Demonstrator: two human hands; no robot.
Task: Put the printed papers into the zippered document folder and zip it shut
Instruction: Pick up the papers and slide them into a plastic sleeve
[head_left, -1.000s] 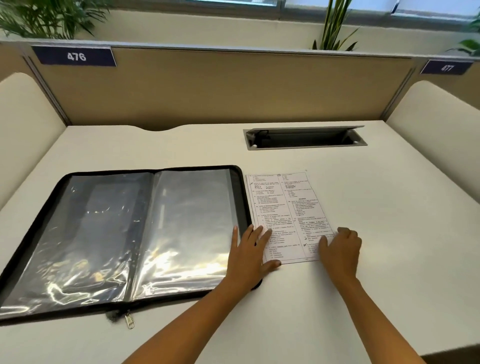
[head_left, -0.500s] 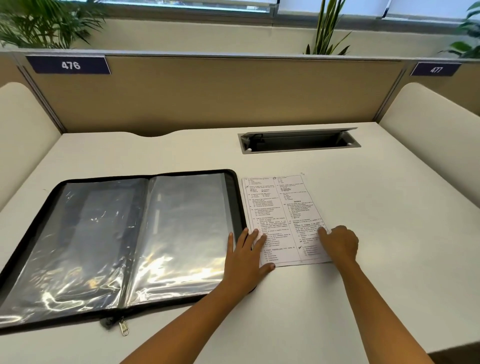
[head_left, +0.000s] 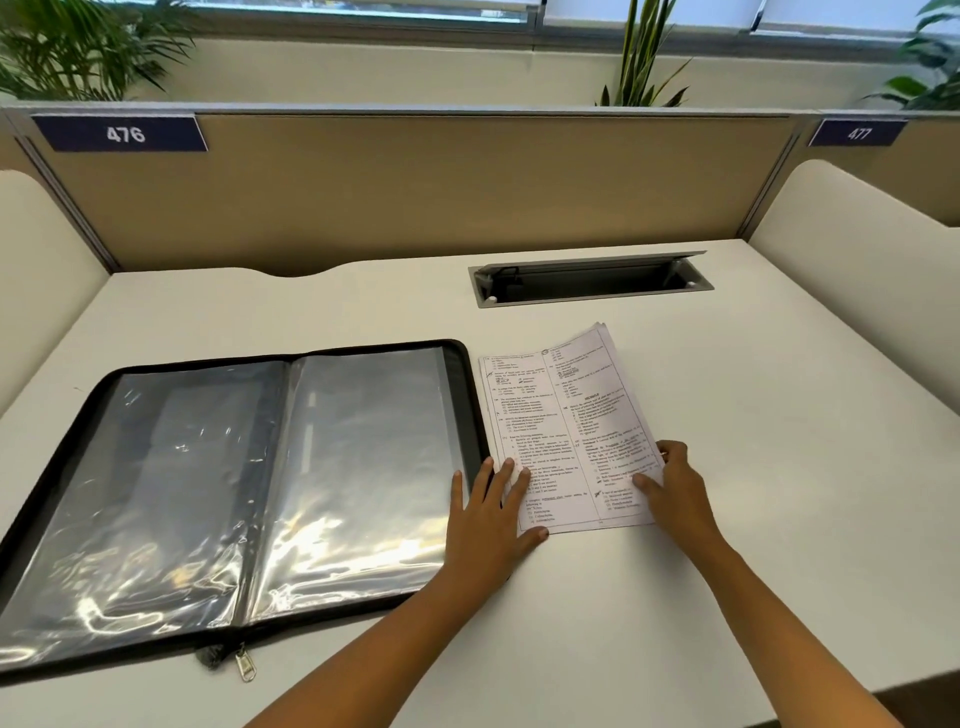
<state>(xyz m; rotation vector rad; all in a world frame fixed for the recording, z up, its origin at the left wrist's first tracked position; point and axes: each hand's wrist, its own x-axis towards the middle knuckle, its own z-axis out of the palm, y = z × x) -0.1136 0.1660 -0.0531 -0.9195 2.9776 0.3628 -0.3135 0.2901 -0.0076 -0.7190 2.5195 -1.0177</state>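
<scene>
**White printed sheets being lifted beside an open folder**

White paper is bending under my right hand (head_left: 675, 486), which is pinching the right edge of the printed papers (head_left: 566, 431), thumb on top and fingers curled underneath, so that side is lifting off the desk (head_left: 779, 467) and the far corner is fanning into separate sheets. My left hand (head_left: 488, 514) is lying flat with fingers spread, nothing held, fingertips pressing the lower left corner of the stack while the heel of the palm is overlapping the folder's black rim.

To do this well, I judge I should be gathering every sheet in one grip, keeping the edges squared, and sliding the whole stack leftward.

Just beside the papers, touching or nearly so, the zippered document folder (head_left: 234, 493) is lying open, two glossy clear sleeves facing up, its zipper pull (head_left: 244, 665) hanging at the near edge. My left hand is itself resting across the path into the folder, and the limp sleeves may snag a corner. Farther back, a cable tray (head_left: 592, 283) is standing open in the desk, well apart from everything.
</scene>
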